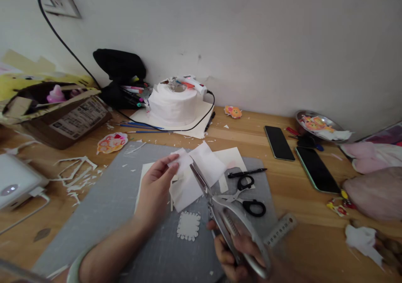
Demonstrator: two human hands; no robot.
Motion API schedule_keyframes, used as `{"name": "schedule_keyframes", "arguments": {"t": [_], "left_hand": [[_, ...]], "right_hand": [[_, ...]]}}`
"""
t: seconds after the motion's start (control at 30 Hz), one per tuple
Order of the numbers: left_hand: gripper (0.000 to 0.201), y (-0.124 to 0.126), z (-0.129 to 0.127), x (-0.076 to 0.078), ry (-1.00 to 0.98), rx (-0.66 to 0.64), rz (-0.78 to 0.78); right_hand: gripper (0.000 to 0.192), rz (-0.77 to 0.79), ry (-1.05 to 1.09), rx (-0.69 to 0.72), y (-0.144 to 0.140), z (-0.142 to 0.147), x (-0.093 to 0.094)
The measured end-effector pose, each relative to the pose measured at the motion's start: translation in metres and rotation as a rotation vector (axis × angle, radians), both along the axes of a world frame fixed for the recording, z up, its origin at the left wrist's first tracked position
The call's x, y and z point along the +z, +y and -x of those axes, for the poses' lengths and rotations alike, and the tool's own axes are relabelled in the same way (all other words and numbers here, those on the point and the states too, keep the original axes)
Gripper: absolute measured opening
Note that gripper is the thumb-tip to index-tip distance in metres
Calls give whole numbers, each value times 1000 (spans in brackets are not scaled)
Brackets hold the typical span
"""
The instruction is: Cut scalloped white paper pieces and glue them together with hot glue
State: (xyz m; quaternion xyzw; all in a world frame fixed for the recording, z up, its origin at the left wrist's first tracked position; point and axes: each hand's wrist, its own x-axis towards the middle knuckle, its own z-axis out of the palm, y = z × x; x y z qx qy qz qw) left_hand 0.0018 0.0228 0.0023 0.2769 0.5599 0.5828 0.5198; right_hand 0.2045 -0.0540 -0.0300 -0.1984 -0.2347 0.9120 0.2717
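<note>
My left hand [158,184] pinches a small piece of white paper [181,160] between thumb and fingertips. My right hand [234,249] is wrapped round the handles of large silver scissors [228,226], whose blades point up and left and reach the edge of the white paper. More white sheets [188,191] lie beneath the blades. Below them sits a small white square with a scalloped edge [188,226] on the grey cutting mat [106,216]. Black-handled scissors [248,197] and a black pen [247,173] rest just right of the silver scissors.
A ruler [280,229] lies near my right hand. Two phones [279,142] and a metal bowl [323,126] are at the right. Behind the mat stands a roll of white tissue [172,105] with a corded glue gun [196,84]. A cardboard box [69,119] and paper scraps [78,172] are left.
</note>
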Motion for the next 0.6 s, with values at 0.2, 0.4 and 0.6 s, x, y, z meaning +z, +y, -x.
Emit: {"name": "schedule_keyframes", "arguments": {"t": [0.2, 0.4, 0.6], "left_hand": [[39, -1, 0, 0, 130, -32, -44], [44, -6, -4, 4, 264, -72, -67], [45, -8, -6, -2, 324, -234, -126]], "right_hand": [[44, 20, -163, -46, 6, 2, 12], [46, -4, -318, -129, 16, 1, 17], [69, 182, -369, -322, 32, -17, 32]]}}
